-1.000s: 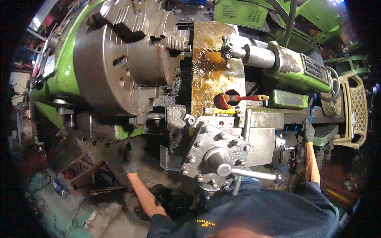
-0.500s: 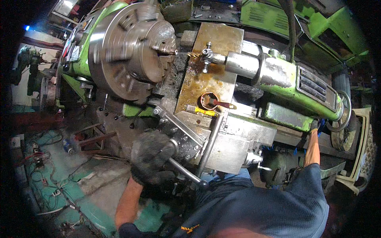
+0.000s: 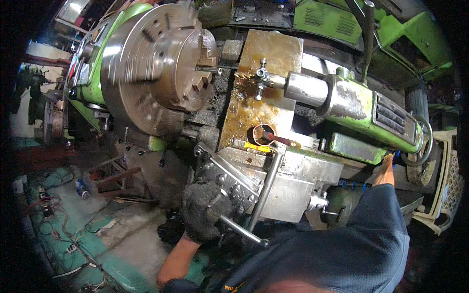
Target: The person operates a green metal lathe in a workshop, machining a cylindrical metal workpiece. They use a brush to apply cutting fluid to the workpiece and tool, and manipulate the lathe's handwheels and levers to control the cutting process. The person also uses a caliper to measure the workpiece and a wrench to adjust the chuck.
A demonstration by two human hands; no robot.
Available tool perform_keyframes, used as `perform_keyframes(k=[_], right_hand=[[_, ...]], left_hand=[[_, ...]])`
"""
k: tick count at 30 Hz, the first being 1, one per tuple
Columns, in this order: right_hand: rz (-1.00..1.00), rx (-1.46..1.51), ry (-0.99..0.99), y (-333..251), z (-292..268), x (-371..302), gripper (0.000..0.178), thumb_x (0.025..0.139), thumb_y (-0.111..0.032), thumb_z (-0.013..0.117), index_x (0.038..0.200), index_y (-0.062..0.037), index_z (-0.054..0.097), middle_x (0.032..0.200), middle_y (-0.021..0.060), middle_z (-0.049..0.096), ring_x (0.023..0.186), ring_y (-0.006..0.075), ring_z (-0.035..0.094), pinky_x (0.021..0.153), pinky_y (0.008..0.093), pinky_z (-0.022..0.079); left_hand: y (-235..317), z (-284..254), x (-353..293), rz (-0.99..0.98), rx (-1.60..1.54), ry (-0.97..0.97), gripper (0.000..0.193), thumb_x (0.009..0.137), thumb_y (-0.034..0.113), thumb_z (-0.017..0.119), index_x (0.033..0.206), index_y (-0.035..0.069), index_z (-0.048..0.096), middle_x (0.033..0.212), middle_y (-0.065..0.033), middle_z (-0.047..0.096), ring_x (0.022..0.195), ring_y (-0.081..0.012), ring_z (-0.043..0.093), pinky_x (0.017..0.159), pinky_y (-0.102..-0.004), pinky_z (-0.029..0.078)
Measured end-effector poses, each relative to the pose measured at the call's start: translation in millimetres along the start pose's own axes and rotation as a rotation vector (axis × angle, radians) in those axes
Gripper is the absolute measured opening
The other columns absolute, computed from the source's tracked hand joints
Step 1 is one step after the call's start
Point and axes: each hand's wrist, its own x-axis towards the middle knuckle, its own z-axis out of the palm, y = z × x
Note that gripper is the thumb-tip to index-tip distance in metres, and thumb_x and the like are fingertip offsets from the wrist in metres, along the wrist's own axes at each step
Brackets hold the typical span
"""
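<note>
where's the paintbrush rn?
In the head view, just right of centre: the paintbrush rests in the round can on the oily plate, beside the yellow-handled tool.

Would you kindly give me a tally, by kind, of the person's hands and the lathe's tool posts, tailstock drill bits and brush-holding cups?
Hands: 2 (left hand, right hand, partly hidden)
Tool post: 1
Tailstock drill bit: 1
Brush-holding cup: 1
Total: 5

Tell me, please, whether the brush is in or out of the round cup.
In: the brush has its bristles inside the round cup, while its red handle sticks out past the rim.
</note>
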Motion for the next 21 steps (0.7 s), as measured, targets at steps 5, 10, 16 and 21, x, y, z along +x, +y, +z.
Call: perform_keyframes(k=[5, 10, 16, 21], right_hand=[[0.027, -0.022, -0.025, 3, -10, -21, 0.026, 0.093, -0.025, 0.060, 0.111, -0.0095, 0.071, 0.097, 0.0178, 0.071, 0.086, 0.0373, 0.068, 0.070, 0.0483, 0.052], [0.034, -0.021, -0.021, -10, -23, -25, 0.025, 0.094, -0.025, 0.059, 0.110, -0.0093, 0.071, 0.097, 0.0181, 0.071, 0.086, 0.0374, 0.068, 0.070, 0.0482, 0.052], [0.050, -0.023, -0.018, -15, -34, -40, 0.025, 0.095, -0.025, 0.058, 0.109, -0.0091, 0.071, 0.098, 0.0184, 0.070, 0.086, 0.0375, 0.068, 0.070, 0.0481, 0.053], [0.063, -0.023, -0.018, -23, -35, -49, 0.025, 0.096, -0.025, 0.057, 0.108, -0.0089, 0.071, 0.098, 0.0186, 0.070, 0.087, 0.0375, 0.068, 0.070, 0.0480, 0.053]], left_hand=[[2, -5, 2, 0.016, -0.045, -0.040, 0.037, 0.081, 0.032, 0.067, 0.113, 0.016, 0.069, 0.117, -0.0111, 0.063, 0.115, -0.0346, 0.061, 0.098, -0.0554, 0.045], [7, -13, 2, -0.003, -0.038, -0.091, 0.037, 0.082, 0.032, 0.065, 0.115, 0.018, 0.069, 0.118, -0.0112, 0.062, 0.118, -0.0343, 0.061, 0.101, -0.0558, 0.043], [3, -13, 0, 0.025, -0.062, -0.062, 0.035, 0.082, 0.029, 0.065, 0.115, 0.017, 0.069, 0.117, -0.0111, 0.062, 0.117, -0.0351, 0.060, 0.101, -0.0561, 0.043], [3, -10, -8, 0.031, -0.069, -0.079, 0.034, 0.083, 0.027, 0.065, 0.115, 0.017, 0.069, 0.116, -0.0111, 0.061, 0.115, -0.0356, 0.060, 0.101, -0.0562, 0.043]])
